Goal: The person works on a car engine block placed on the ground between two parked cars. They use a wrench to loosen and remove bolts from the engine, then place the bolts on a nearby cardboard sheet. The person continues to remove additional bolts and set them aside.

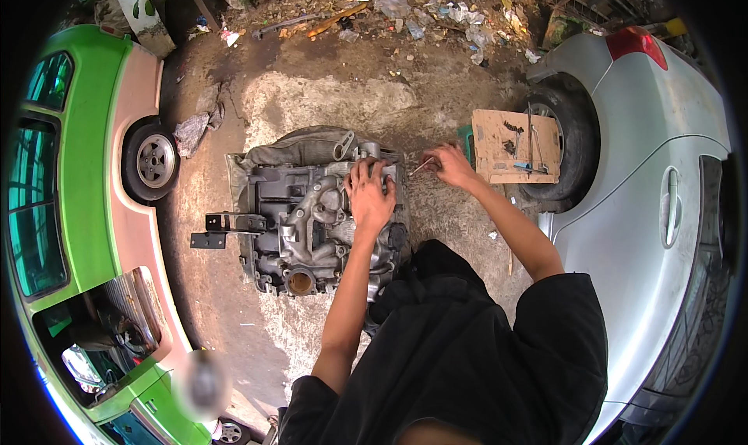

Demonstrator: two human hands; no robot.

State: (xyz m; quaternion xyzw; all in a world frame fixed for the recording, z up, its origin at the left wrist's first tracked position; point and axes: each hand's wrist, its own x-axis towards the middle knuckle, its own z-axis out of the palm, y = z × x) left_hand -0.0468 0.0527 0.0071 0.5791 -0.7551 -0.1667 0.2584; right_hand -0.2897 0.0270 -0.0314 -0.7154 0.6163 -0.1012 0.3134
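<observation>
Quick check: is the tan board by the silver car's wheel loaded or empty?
Loaded: small dark parts, a long thin rod and a blue item lie on the tan board.

Reaching ahead with left forearm (351, 289) angled slightly rightward and right forearm (518, 225) slanting inward to the left, with left hand (370, 197) palm down, fingers bent and slightly parted, and right hand (449, 165) apart from it, fingers curled into a pinch.

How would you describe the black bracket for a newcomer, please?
Find the grey engine between the green vehicle and the silver car. From its left edge juts the black bracket, flat and angular, unlike the rounded grey manifold.
</observation>
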